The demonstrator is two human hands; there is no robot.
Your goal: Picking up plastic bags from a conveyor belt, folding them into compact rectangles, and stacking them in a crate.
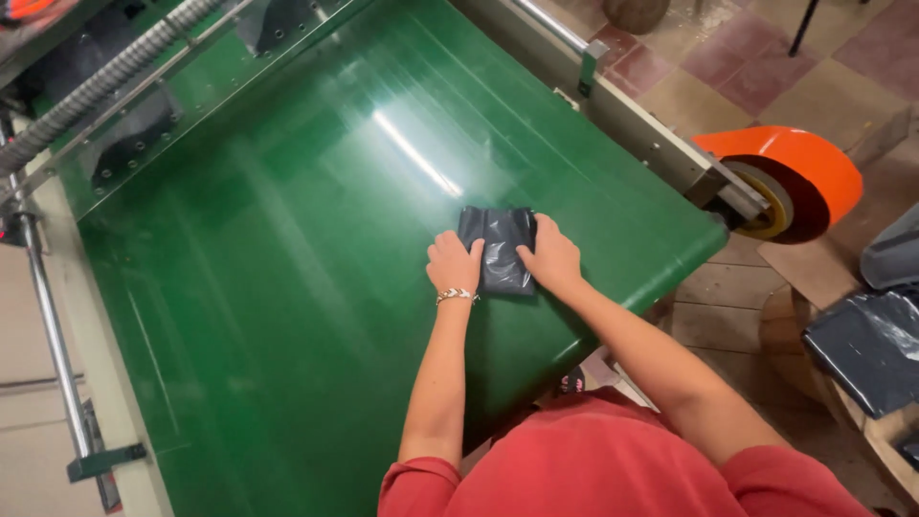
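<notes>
Near the belt's front edge, the left hand (454, 262) and right hand (552, 256) are pressing flat, fingers open, on a folded dark plastic bag (498, 249) lying on the green conveyor belt (287, 287); folding looks nearly finished. Farther right, an orange wheel guard (795, 158) is showing.

Red short sleeves (613, 469), beaded bracelet (457, 295)

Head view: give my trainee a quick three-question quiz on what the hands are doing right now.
1. True or false: both hands rest on the folded dark plastic bag.
2. What colour is the belt under the bag? A) green B) orange C) grey
3. Which wrist wears a bracelet?

Key:
1. True: left hand and right hand press on it.
2. A
3. Left
</notes>
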